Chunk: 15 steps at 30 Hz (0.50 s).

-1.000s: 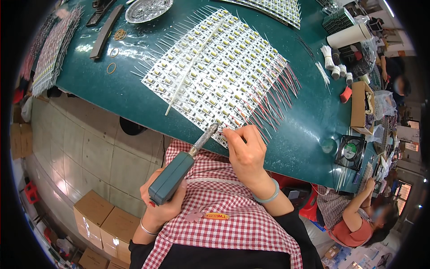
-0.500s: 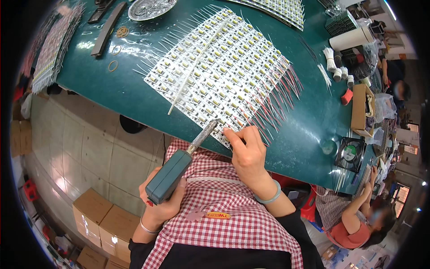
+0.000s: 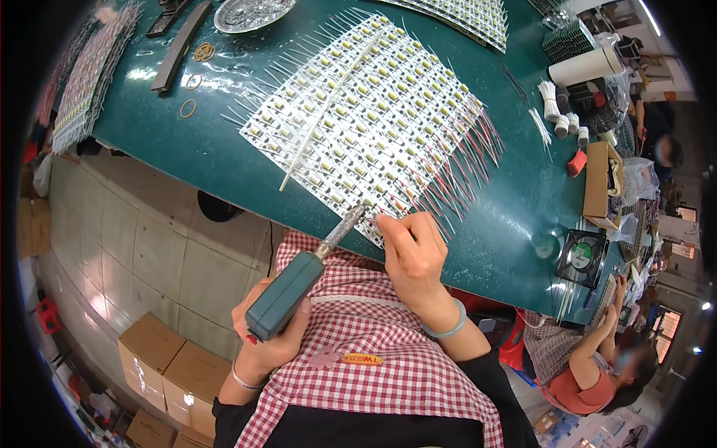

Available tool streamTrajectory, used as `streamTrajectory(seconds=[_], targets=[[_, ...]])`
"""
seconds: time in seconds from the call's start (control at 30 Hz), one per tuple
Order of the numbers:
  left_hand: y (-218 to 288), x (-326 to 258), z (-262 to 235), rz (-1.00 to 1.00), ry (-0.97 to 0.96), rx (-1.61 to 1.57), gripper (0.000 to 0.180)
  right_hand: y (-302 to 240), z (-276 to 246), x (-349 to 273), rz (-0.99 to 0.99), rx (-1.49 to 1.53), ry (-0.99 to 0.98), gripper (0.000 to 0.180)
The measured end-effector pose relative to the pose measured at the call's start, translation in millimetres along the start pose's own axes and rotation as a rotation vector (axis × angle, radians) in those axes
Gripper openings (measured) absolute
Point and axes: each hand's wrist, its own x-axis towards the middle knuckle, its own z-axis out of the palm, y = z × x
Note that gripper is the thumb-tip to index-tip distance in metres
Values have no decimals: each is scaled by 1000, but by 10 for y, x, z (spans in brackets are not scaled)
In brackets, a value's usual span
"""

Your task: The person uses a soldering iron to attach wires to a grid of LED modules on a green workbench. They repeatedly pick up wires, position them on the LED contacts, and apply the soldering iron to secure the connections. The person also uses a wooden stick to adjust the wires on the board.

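A soldering gun point(image 3: 287, 295) with a dark green body is gripped in my left hand point(image 3: 272, 328), its metal barrel slanting up to the right. Its tip meets the near corner of a white panel of small circuit boards point(image 3: 351, 112), which carries rows of yellow components. Close beside that tip, my right hand point(image 3: 418, 257) is closed in a pinch at the panel's edge. Whatever lies between those fingertips is too small to make out. Red and white wires point(image 3: 467, 168) stick out along the panel's right edge, and a thin pale rod point(image 3: 328, 112) lies across it.
Rubber bands point(image 3: 203, 52), a dark bar point(image 3: 181, 48) and a metal dish point(image 3: 252, 13) lie at the far left of the green table point(image 3: 508, 231). On the right are a small fan point(image 3: 584, 257), a cardboard box point(image 3: 601, 183) and wire bundles point(image 3: 549, 101). Another person point(image 3: 590, 373) sits at right.
The soldering gun has shifted very slightly, its tip staying at the panel's near corner. My right hand has moved a little to the right, still pinching. The panel has stayed put.
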Motion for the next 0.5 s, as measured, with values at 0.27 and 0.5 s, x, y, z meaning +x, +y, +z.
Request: streamTrajectory(seconds=[0.27, 0.5], targets=[[26, 7, 2, -26, -28, 35, 21, -17, 15, -7, 18, -16, 0, 26], [43, 53, 22, 19, -14, 50, 18, -30, 19, -6, 17, -27, 4, 25]])
